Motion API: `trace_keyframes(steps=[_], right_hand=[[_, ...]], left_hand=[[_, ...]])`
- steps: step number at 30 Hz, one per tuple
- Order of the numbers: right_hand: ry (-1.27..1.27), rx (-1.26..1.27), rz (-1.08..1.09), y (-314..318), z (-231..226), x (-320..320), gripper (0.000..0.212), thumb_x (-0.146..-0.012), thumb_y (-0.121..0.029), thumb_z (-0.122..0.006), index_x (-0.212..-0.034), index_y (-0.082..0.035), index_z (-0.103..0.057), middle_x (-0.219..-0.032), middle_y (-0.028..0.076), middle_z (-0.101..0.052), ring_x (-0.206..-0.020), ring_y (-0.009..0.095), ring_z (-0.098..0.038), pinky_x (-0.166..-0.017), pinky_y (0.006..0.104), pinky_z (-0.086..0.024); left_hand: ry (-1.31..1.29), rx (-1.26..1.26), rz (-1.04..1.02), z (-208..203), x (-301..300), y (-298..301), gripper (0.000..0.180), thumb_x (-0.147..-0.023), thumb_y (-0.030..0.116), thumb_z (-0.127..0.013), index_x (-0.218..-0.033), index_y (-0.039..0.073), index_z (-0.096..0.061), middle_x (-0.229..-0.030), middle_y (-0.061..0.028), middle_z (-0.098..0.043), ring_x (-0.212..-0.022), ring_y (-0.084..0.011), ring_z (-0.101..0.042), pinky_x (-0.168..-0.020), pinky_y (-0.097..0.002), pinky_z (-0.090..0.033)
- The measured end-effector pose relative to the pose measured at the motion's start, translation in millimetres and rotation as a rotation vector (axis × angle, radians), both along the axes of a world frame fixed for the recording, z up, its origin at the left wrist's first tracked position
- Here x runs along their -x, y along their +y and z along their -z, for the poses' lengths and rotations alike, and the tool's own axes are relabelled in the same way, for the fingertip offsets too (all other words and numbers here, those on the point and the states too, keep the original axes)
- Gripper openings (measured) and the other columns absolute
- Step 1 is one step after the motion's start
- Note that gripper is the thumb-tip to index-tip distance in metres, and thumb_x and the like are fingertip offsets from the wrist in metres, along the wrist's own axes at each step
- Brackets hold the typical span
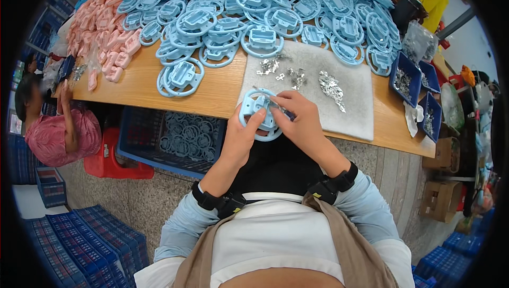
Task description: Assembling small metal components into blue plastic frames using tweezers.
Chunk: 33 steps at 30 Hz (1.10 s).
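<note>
A light blue plastic ring-shaped part [270, 134] with a boxy centre is held up at the front edge of the table. My left hand [237, 138] grips its left side, thumb laid over the middle. At its right side, my right hand [301, 117] is closed in a pinch, fingertips against the part; whatever small thing lies between them is mostly hidden. Beyond my hands is a pale grey mat [313, 63]. On it lie small metal pieces [297, 77] and a heap of shiny metal plates [332, 91].
Blue plastic parts [262, 36] are piled along the back, pink plastic parts [108, 44] at the left. Blue bins [405, 78] hold small pieces on the right. A blue crate [140, 137] stands below the table. A person [61, 134] sits at the left by a red stool [114, 155].
</note>
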State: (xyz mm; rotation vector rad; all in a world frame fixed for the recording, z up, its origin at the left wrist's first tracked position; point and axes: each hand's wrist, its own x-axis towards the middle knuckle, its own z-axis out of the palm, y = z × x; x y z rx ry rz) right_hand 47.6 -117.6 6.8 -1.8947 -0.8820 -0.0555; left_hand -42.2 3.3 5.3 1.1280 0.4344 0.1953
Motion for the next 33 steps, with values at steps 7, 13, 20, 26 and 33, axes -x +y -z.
trace_keyframes(steps=[7, 13, 20, 26, 33], right_hand=[[-0.123, 0.012, 0.038, -1, -6, -2, 0.018, -0.071, -0.011, -0.066, -0.089, -0.005, -0.065, -0.09, 0.009, -0.059, -0.062, 0.026, -0.061, -0.053, 0.0319, -0.048], [-0.368, 0.228, 0.048, 0, -10, 3, 0.011, -0.07, -0.011, -0.064, -0.079, -0.005, -0.061, -0.092, 0.006, -0.056, -0.053, 0.024, -0.059, -0.048, 0.032, -0.047], [-0.348, 0.095, 0.12, 1, -4, 3, 0.009, -0.068, -0.01, -0.064, -0.076, -0.005, -0.062, -0.087, 0.004, -0.059, -0.054, 0.022, -0.059, -0.047, 0.0302, -0.047], [-0.379, 0.0, 0.148, 0, 4, 0, 0.012, -0.065, -0.007, -0.066, -0.077, -0.005, -0.063, -0.088, 0.003, -0.061, -0.055, 0.02, -0.059, -0.047, 0.0287, -0.046], [-0.298, 0.054, 0.113, -3, 2, -1, 0.018, -0.067, -0.009, -0.066, -0.084, -0.006, -0.065, -0.094, 0.006, -0.062, -0.058, 0.022, -0.061, -0.049, 0.0294, -0.047]], left_hand=[[-0.009, 0.003, 0.006, 0, 0, 0, 0.034, -0.087, 0.019, -0.057, -0.114, 0.001, -0.048, -0.094, -0.0057, -0.057, -0.081, -0.0103, -0.058, -0.064, -0.0249, -0.052], [0.004, -0.078, 0.004, -4, 0, -3, 0.033, -0.086, 0.019, -0.058, -0.113, 0.002, -0.048, -0.094, -0.005, -0.057, -0.08, -0.0089, -0.057, -0.063, -0.0243, -0.052], [-0.056, -0.147, -0.006, -6, 1, -8, 0.034, -0.086, 0.017, -0.059, -0.114, 0.0, -0.047, -0.094, -0.0043, -0.056, -0.08, -0.0076, -0.055, -0.063, -0.0235, -0.052], [-0.041, -0.113, -0.005, -6, -2, -10, 0.035, -0.086, 0.016, -0.059, -0.114, -0.001, -0.046, -0.094, -0.0045, -0.056, -0.079, -0.0074, -0.055, -0.064, -0.0241, -0.051], [-0.045, -0.089, -0.005, -3, -5, -9, 0.035, -0.086, 0.017, -0.057, -0.114, 0.0, -0.046, -0.093, -0.0055, -0.057, -0.079, -0.0085, -0.056, -0.064, -0.024, -0.051]])
